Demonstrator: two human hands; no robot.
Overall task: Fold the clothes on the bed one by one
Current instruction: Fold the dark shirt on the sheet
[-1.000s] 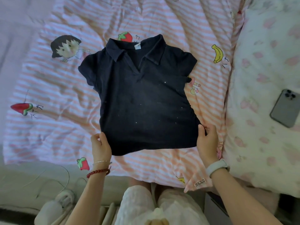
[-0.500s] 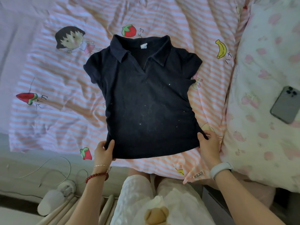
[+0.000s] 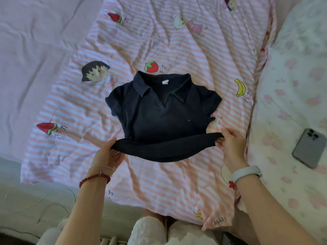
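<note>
Polo shirt (image 3: 164,114), white neck label (image 3: 165,82) unreadable, has its hem pinched by left hand (image 3: 108,153) and right hand (image 3: 231,142).

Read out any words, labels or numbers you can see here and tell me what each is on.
No text here reads clearly.
Sheet: short handwritten-style characters beside each printed fruit, such as the banana; too stylised to quote.
Sheet tag: dark printed lines, too small to read.
Shirt neck label: white, no print visible.
Phone: back shows no legible marking.
</note>
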